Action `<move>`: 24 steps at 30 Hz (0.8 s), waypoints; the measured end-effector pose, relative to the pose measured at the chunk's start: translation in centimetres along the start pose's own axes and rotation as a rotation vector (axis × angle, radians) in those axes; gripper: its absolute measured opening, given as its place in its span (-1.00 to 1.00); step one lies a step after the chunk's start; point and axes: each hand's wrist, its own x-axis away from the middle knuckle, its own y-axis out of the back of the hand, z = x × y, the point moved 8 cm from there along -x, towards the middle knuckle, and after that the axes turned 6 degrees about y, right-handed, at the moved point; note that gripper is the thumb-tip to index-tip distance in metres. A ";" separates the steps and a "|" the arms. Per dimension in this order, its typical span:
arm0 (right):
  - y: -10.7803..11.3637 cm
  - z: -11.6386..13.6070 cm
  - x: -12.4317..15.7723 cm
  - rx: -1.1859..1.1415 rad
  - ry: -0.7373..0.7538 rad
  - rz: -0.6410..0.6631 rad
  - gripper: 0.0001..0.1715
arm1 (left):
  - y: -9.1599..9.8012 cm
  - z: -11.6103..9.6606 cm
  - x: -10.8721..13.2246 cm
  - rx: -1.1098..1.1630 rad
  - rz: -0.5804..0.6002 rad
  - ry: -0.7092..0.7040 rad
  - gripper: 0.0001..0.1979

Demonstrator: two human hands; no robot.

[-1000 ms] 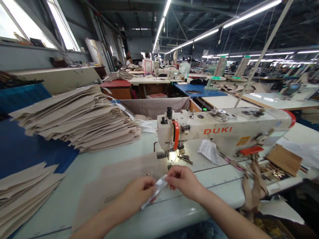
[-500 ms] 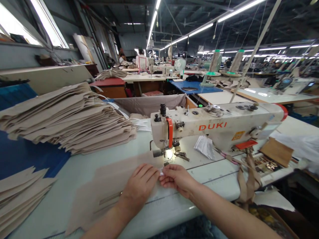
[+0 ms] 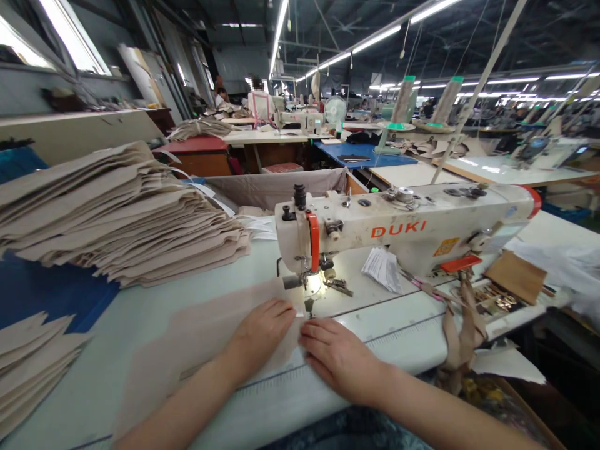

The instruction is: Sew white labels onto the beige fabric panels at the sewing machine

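Observation:
A thin beige fabric panel (image 3: 206,319) lies on the sewing table, left of the machine's needle area. My left hand (image 3: 262,331) rests flat on the panel, its fingers stretched toward the right edge. At its fingertips a small white label (image 3: 299,306) shows beside the panel's edge. My right hand (image 3: 340,356) lies palm down at that edge, fingers extended and its thumb hidden; no held thing shows. Just beyond both hands is the lit presser foot of the white sewing machine (image 3: 398,225). A metal ruler-like strip (image 3: 188,373) is partly covered by my left forearm.
A tall pile of beige fabric pieces (image 3: 140,219) stands at left, with a smaller pile (image 3: 37,369) nearer. Under the machine arm lie a stack of white labels (image 3: 382,270) and scissors (image 3: 424,287). Beige strips (image 3: 462,325) hang over the table's front edge.
My right hand has gone from a pinch at the white label to lying palm down near the panel's edge. My left hand stays on the panel. The view has shifted slightly.

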 end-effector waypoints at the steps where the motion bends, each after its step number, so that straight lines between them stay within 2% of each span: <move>1: -0.1 0.0 0.0 0.009 -0.005 0.007 -0.70 | -0.1 0.0 0.0 -0.025 0.018 -0.014 -0.76; 4: -0.1 0.0 0.0 0.017 -0.008 0.005 -0.71 | 0.0 -0.2 0.0 -0.089 0.019 -0.055 -0.75; 8: 0.1 0.1 0.1 0.016 -0.009 -0.011 -0.71 | 0.2 -0.5 -0.1 -0.112 -0.046 -0.095 -0.75; 11: 0.1 0.1 0.1 0.011 -0.010 -0.013 -0.71 | 0.1 -0.5 -0.1 -0.131 -0.083 -0.100 -0.73; 16: 0.0 -0.1 0.2 0.001 -0.016 -0.014 -0.71 | -0.4 -0.4 -0.1 -0.142 -0.077 -0.108 -0.70; 24: 0.1 0.0 0.2 0.004 -0.014 -0.011 -0.70 | 0.2 -0.7 -0.3 -0.149 -0.127 -0.119 -0.71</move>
